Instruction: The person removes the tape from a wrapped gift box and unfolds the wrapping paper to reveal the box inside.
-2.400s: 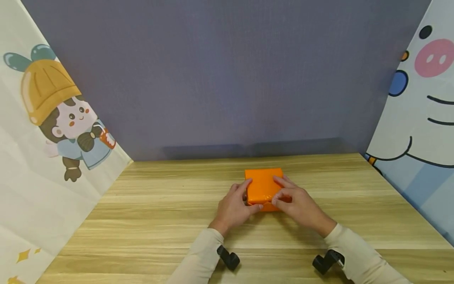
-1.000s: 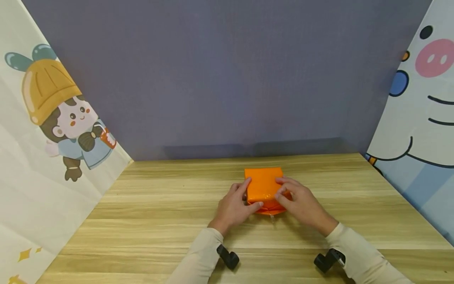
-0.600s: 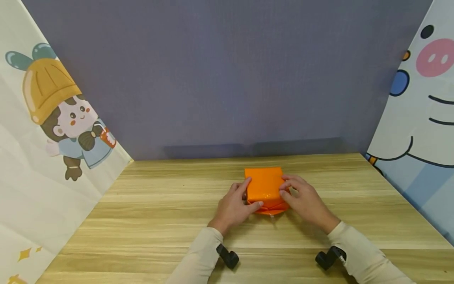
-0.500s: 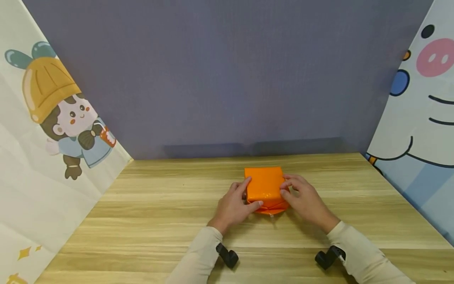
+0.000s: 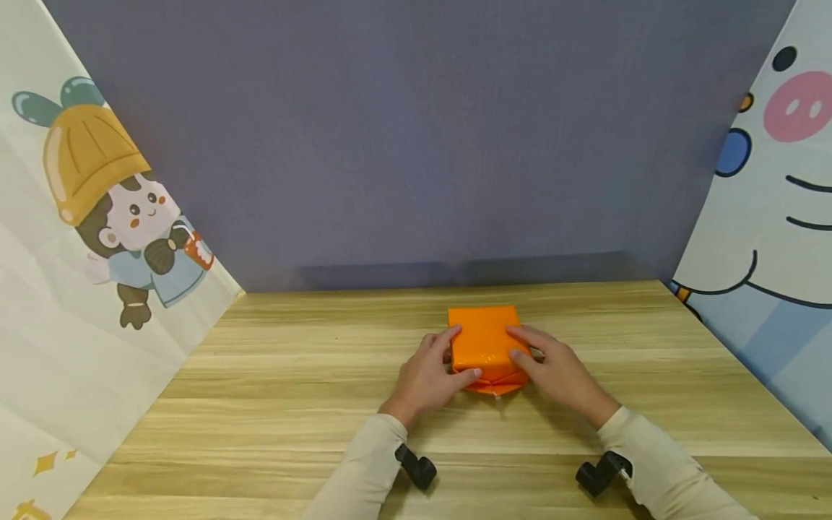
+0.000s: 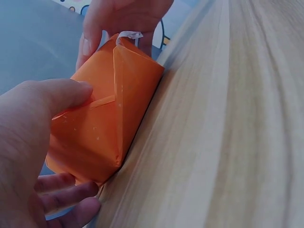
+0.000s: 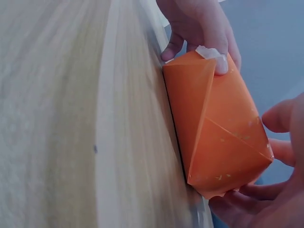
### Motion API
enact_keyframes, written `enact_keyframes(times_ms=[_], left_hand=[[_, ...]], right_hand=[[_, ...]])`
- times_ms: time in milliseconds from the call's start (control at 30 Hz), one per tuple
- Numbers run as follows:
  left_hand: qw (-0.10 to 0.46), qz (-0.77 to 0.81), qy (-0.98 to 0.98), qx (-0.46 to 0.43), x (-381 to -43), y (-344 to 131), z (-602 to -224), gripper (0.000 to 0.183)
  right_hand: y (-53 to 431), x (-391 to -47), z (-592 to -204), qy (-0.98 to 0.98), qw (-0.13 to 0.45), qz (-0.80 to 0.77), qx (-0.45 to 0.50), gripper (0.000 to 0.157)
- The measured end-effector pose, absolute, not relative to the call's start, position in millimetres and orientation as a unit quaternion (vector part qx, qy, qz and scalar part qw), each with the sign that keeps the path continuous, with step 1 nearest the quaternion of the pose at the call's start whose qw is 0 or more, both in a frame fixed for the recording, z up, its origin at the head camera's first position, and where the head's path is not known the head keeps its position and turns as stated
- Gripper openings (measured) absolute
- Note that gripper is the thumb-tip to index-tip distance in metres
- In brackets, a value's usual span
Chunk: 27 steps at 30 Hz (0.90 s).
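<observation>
Glossy orange paper-wrapped box [image 5: 484, 336] sits on the wood-grain table [image 5: 312, 375], its near flap [image 5: 497, 388] now jutting outward, seemingly unfastened; left hand [image 5: 424, 379] grips its left side, right hand [image 5: 564, 372], shifted off the flap, its right.

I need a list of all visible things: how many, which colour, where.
Table: one, light brown, foreground.
Wrapped package: one, orange, on the table.
Tape-like strip: at least one, whitish, at the package's near edge.
Back panel: one, grey-blue, behind the table.
Cartoon sheets: two, mostly white, left and right sides.
Wrist cameras: two, black, one per wrist.
Sleeves: two, cream, one per arm.
Left hand: one, bare, on the package's left side.
Right hand: one, bare, on the package's right side.
</observation>
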<state>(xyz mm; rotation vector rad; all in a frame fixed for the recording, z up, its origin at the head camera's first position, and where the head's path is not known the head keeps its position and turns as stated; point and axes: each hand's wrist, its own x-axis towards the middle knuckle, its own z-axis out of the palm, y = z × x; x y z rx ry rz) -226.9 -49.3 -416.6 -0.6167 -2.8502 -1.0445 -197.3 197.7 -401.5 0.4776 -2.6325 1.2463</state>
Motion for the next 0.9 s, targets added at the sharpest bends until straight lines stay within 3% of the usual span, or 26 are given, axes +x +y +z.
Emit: enact_keyframes(times_ms=[300, 667, 900], left_hand=[[0.015, -0.325, -0.923, -0.204, -227.2, -48.3, -412.0, 0.082], [0.088, -0.361, -0.909, -0.190, -227.1, -48.4, -406.3, 0.048], [0.104, -0.353, -0.908, -0.202, -227.6, -49.7, -405.6, 0.039]], right_hand=[[196.0, -197.1, -402.4, -0.890, 0.088, 0.416, 0.166, 0.044], [191.9, -194.8, -402.9, -0.887, 0.093, 0.420, 0.167, 0.040], [191.2, -195.3, -400.7, -0.893, 0.094, 0.403, 0.176, 0.040]])
